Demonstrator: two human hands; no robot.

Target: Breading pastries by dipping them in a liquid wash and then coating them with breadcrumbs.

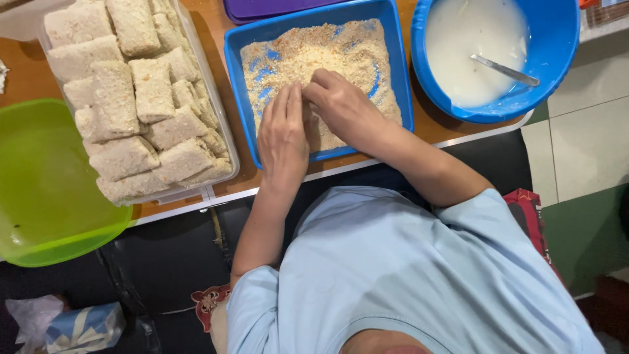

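Head view looks down over my pale blue shirt (393,275) to the tabletop (19,78), and much of what I am working on is hidden: both my hands meet over one spot in the blue rectangular tray (400,72), and whatever lies under them is covered by my fingers and the crumbs, so I cannot make out its shape. My left hand (283,134) lies flat with fingers together and pointing away from me, pressing down on the breadcrumbs (314,56); my right hand (344,108) is curled beside it, fingertips touching the left hand's fingers and pushing into the same heap. The breadcrumbs are pale beige with orange flecks, spread unevenly so that streaks of blue tray bottom show through. Just left of the tray stands a clear container (219,124) packed with crumb-coated rectangular pieces (131,98), stacked at odd angles; its upper edge is cut off by the frame. Right of the tray sits a round blue bowl (557,46) of thin white batter (468,39) with a metal spoon (508,71) resting in it, its bowl end sunk out of sight. A green translucent container (46,190) lies at the far left, partly cut off, and a purple lid (275,8) shows only its edge at the top.
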